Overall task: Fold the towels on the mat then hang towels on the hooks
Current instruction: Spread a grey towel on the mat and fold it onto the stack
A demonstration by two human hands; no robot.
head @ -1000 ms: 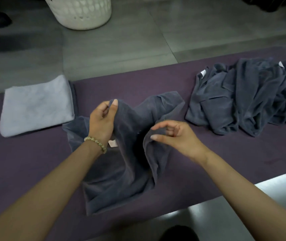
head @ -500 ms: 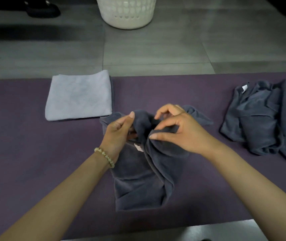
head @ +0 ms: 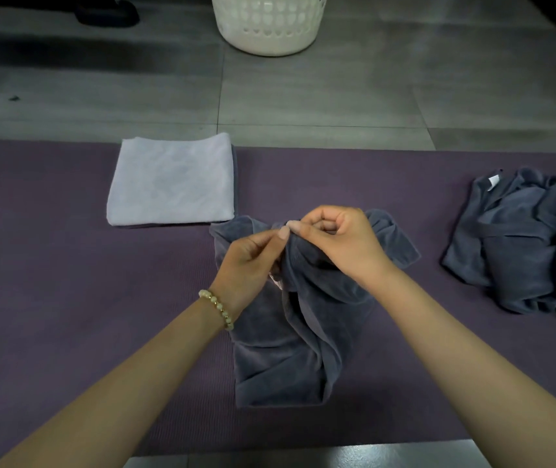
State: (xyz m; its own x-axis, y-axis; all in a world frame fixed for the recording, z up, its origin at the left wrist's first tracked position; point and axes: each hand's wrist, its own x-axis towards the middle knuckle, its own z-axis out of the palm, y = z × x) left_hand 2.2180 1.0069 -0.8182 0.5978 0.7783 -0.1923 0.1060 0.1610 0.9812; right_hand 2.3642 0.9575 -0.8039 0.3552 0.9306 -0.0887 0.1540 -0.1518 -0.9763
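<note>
A crumpled dark grey towel point(head: 290, 349) lies in the middle of the purple mat point(head: 67, 298). My left hand point(head: 249, 261) and my right hand point(head: 340, 241) meet above its upper part, and each pinches the same bunched edge between thumb and fingers. A small white tag shows just under my left hand. A folded pale lilac towel point(head: 172, 180) rests flat on the mat at the back left. No hooks are in view.
A heap of unfolded dark grey towels point(head: 526, 241) sits on the mat at the right. A white perforated laundry basket point(head: 270, 25) stands on the grey tiled floor behind the mat. A dark shoe point(head: 108, 11) is at the top left.
My hands have come together at the towel's top edge, from apart a second ago. The view has swung left, so the basket and folded towel now sit nearer the centre.
</note>
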